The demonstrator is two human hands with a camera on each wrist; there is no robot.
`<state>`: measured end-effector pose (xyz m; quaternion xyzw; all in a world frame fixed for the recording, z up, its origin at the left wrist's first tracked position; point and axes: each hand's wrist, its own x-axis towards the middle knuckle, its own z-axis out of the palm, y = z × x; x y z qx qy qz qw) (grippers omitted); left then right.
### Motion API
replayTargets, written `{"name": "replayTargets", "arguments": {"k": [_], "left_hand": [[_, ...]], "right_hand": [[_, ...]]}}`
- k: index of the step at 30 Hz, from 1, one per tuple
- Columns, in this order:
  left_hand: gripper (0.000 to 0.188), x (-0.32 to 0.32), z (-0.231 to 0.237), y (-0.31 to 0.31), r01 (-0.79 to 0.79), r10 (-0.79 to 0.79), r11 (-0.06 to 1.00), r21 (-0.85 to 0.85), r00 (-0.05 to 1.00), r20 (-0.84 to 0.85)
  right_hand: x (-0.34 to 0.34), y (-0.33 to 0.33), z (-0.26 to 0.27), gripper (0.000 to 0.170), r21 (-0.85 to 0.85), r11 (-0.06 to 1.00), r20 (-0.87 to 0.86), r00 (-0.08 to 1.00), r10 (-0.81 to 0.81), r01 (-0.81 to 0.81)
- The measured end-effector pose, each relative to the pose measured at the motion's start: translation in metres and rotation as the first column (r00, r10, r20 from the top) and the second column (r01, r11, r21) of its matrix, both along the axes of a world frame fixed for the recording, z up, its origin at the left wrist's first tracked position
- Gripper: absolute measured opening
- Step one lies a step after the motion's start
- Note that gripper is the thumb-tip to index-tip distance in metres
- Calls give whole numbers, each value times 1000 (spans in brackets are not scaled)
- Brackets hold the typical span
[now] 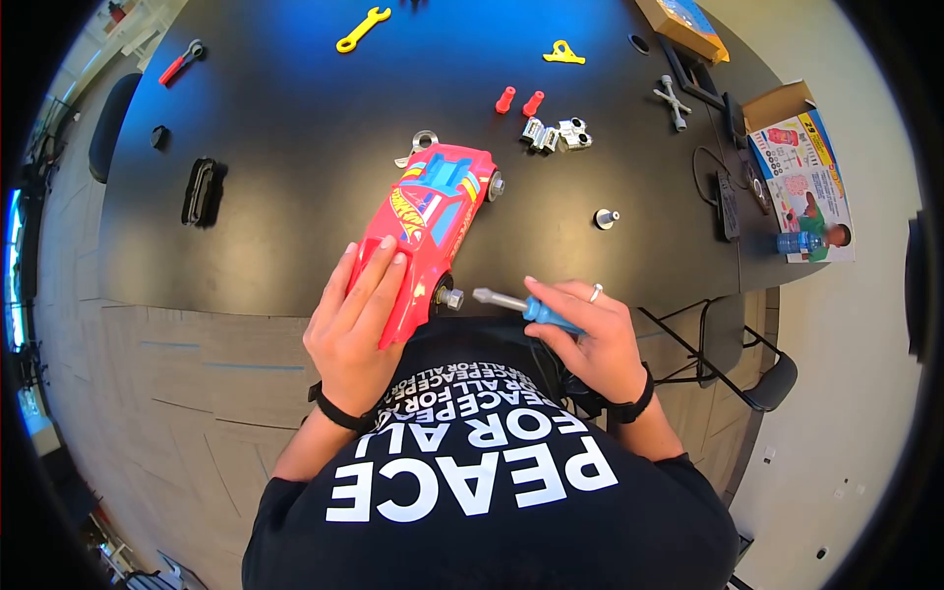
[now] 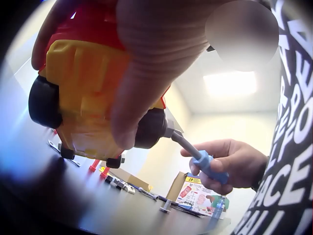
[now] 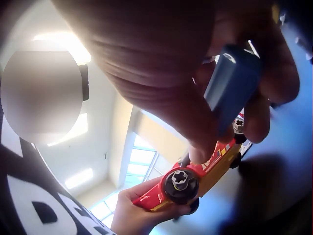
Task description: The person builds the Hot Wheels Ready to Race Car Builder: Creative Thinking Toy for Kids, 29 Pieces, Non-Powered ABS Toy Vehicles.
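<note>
My left hand grips the near end of a red toy car, its thumb wrapped under the yellow underside. The car is tilted up at this end, over the table's front edge. A black wheel with a grey hex nut faces right. In my right hand is a toy screwdriver with a blue handle and grey shaft, pinched between thumb and fingers. In the head view its tip points at the nut, with a small gap.
Beyond the car lie red pegs, a silver engine piece, a yellow wrench and a grey cross wrench. A loose bolt piece stands to the right. An open box sits at the right edge.
</note>
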<state>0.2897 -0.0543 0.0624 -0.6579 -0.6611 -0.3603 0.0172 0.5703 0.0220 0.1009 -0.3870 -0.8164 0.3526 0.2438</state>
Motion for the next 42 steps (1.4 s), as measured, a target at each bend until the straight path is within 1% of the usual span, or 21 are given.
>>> {"name": "replayTargets", "arguments": {"k": [4, 11, 13, 14, 15, 16, 17, 19, 20, 22, 25, 28, 32, 33, 34, 35, 36, 37, 38, 40, 42], "left_hand": [[57, 8, 5, 3, 5, -6, 1000, -23, 998, -58], [59, 14, 2, 7, 18, -26, 999, -47, 984, -178], [59, 16, 0, 7, 18, -25, 999, -39, 981, -194], [59, 17, -2, 7, 24, -31, 999, -39, 982, -186], [58, 18, -3, 7, 30, -36, 999, -40, 983, -178], [58, 18, -3, 7, 28, -35, 999, -42, 983, -179], [58, 18, -3, 7, 31, -39, 998, -46, 982, -183], [58, 18, -2, 7, 35, -43, 998, -50, 982, -186], [58, 18, -2, 7, 34, -43, 998, -53, 982, -184], [58, 18, -1, 7, 33, -43, 998, -57, 982, -183], [57, 19, -1, 6, 42, -53, 997, -63, 982, -181], [57, 19, 0, 6, 45, -58, 997, -67, 977, -204], [57, 18, 0, 6, 54, -65, 997, -61, 977, -203], [57, 18, -1, 6, 58, -69, 997, -60, 977, -203], [57, 18, 0, 6, 60, -71, 996, -60, 977, -202], [57, 18, 0, 6, 62, -73, 996, -60, 976, -203], [57, 18, 1, 6, 63, -74, 996, -62, 976, -205], [57, 18, 0, 6, 63, -75, 996, -62, 976, -205], [57, 18, 0, 6, 63, -75, 996, -63, 977, -201], [57, 17, 0, 6, 65, -76, 996, -63, 977, -197], [57, 18, 1, 6, 62, -73, 996, -67, 979, -190]], "right_hand": [[-1, -7, -9, 40, 2, 999, -79, 996, -48, 48], [-2, -10, -22, 32, 90, 988, -58, 991, -120, 125], [3, -8, -26, 30, -44, 994, -10, 994, -106, 105], [2, -9, -27, 30, -45, 993, -10, 994, -106, 106], [-1, -12, -29, 27, -249, 950, -9, 981, -195, 187], [-4, -13, -30, 26, -443, 859, 11, 960, -279, 255], [-6, -13, -29, 26, -445, 859, 11, 961, -278, 253], [-8, -13, -25, 26, -148, 966, 55, 977, -204, 210], [-6, -13, -29, 26, -149, 966, 56, 977, -204, 211], [3, -11, -42, 31, -269, 949, 3, 985, -171, 166], [5, -6, -51, 32, -162, 981, -24, 994, -111, 105], [-6, -5, -22, 31, -232, 960, 11, 988, -156, 154], [2, -3, -35, 36, -201, 972, 1, 992, -125, 123], [0, -3, -34, 36, -450, 874, -12, 977, -211, 183], [-2, -3, -33, 37, -669, 711, -2, 956, -295, 218], [-4, -3, -30, 37, -668, 711, -2, 955, -296, 219], [-6, -4, -28, 34, -446, 874, 10, 978, -209, 191], [-7, -5, -27, 31, -195, 972, 45, 991, -125, 131], [-5, -6, -32, 31, -195, 972, 45, 991, -125, 132], [-1, -6, -48, 25, -506, 847, -104, 964, -244, 160], [-2, -5, -44, 25, -490, 861, -92, 974, -208, 138]]}}
